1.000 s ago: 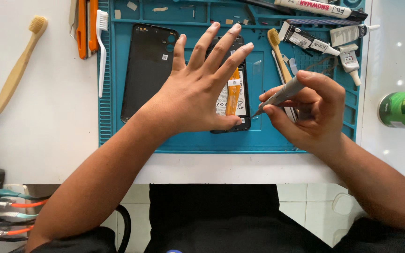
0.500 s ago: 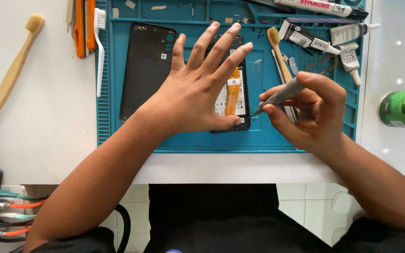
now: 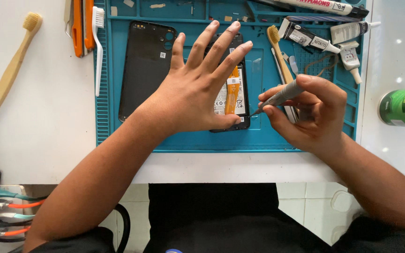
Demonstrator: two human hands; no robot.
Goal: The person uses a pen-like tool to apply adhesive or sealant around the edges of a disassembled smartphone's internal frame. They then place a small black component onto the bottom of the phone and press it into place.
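Observation:
An opened black phone [image 3: 234, 96] with an orange flex strip lies face down on the teal work mat [image 3: 183, 138]. My left hand [image 3: 198, 86] rests flat on the phone with fingers spread, thumb at its lower edge. A grey screwdriver [image 3: 282, 94] is pinched in my right hand [image 3: 308, 110], its tip touching the phone's lower right edge. The phone's black back cover [image 3: 144, 65] lies to the left on the mat.
Glue tubes [image 3: 312, 37] and a bamboo brush [image 3: 279, 51] lie at the mat's upper right. An orange tool [image 3: 79, 26], a white brush [image 3: 98, 44] and a bamboo toothbrush [image 3: 12, 61] sit left. A green can [image 3: 404, 107] lies at right. Cables [image 3: 3, 218] hang at lower left.
Both hands stay on the phone; the screwdriver tip has shifted slightly along the phone's lower right edge. Nothing else has moved.

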